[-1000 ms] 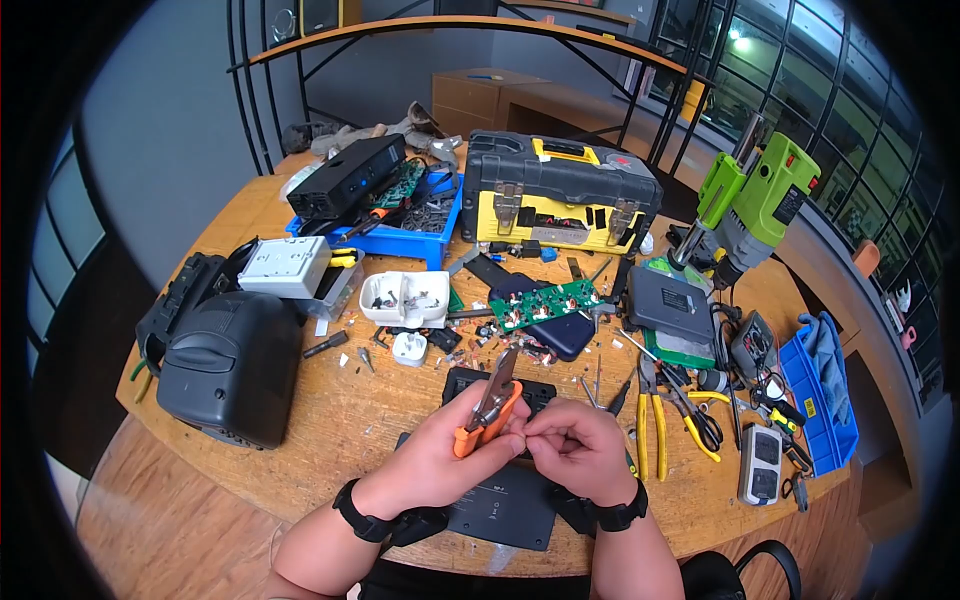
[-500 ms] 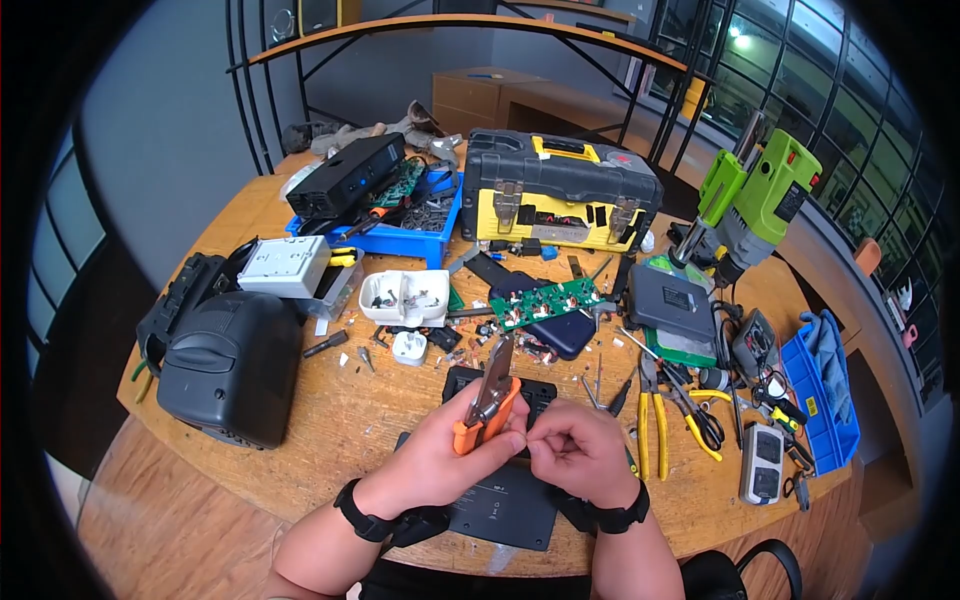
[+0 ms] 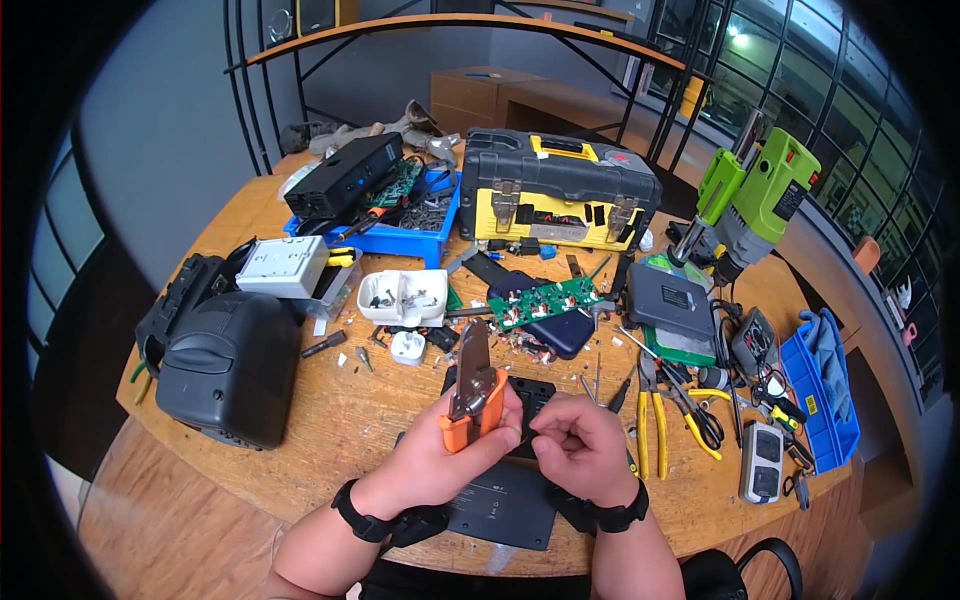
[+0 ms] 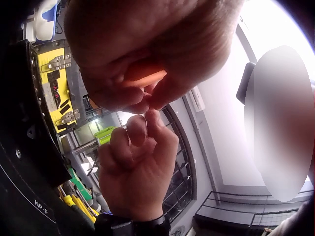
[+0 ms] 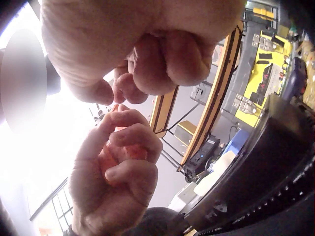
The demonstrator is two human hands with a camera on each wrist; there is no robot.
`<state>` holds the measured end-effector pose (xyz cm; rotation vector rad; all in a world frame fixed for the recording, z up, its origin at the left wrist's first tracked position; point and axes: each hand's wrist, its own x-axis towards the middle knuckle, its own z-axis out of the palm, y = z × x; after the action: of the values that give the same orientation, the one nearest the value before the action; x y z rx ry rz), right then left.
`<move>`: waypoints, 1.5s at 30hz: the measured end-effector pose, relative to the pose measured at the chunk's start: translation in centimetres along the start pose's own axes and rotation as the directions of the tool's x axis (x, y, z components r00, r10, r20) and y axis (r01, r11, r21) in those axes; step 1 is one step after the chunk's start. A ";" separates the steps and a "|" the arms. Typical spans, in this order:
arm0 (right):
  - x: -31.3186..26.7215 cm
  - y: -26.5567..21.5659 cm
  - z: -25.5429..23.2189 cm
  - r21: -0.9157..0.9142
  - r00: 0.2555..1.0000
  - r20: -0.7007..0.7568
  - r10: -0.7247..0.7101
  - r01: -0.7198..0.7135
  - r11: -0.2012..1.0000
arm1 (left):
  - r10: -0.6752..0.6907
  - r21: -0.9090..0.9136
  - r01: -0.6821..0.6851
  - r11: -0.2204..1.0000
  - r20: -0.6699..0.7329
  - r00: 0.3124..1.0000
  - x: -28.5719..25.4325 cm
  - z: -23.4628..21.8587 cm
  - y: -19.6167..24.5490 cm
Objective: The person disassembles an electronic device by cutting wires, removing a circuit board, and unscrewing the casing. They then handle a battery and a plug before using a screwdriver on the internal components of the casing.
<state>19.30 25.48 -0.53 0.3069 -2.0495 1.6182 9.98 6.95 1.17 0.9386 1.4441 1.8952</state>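
In the head view my left hand [image 3: 435, 462] grips orange-handled cutters [image 3: 489, 407], their dark blades pointing up and away. My right hand [image 3: 590, 455] is beside it, fingers curled, thumb and index tips close together; a small gap separates it from the left thumb. Any tiny thing between those right fingertips cannot be made out. Both wrist views show the fingertips of the left hand [image 4: 152, 44] and right hand [image 4: 138, 169] near each other, with orange handle [image 5: 109, 160] inside the left palm. Below lies a flat dark panel [image 3: 502, 507]; behind the hands a black part [image 3: 531, 400] is partly hidden.
Behind the hands are a green circuit board [image 3: 545, 303], a white divided tray [image 3: 402, 297] and a toolbox [image 3: 560, 190]. A black case [image 3: 230, 370] is left. Yellow-handled pliers [image 3: 652, 430], a blue bin [image 3: 820, 400] and a green drill stand [image 3: 765, 195] are right.
My left hand has shifted slightly left with the cutters, whose blades now stand more upright. The gap between the two hands' fingertips has widened; the right hand has barely moved.
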 end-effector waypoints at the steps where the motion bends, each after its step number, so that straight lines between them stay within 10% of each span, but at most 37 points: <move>1: 0.0 0.0 0.0 -0.013 1.000 0.012 0.006 -0.006 1.000 | 0.003 -0.014 -0.003 1.000 0.003 1.000 0.0 0.0 0.0; 33: 0.7 -0.7 0.1 -0.228 0.996 0.017 -0.085 0.086 0.970 | -0.002 0.168 -0.003 0.986 0.029 1.000 -0.1 -0.2 0.1; 45: 0.1 0.3 -0.2 -0.020 0.998 -0.054 0.044 -0.045 0.999 | 0.012 -0.190 -0.017 0.982 -0.024 1.000 0.2 -1.4 -0.2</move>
<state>19.12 25.75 -0.71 0.2102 -2.0455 1.6121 8.73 6.40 0.80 0.8408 1.2452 2.0197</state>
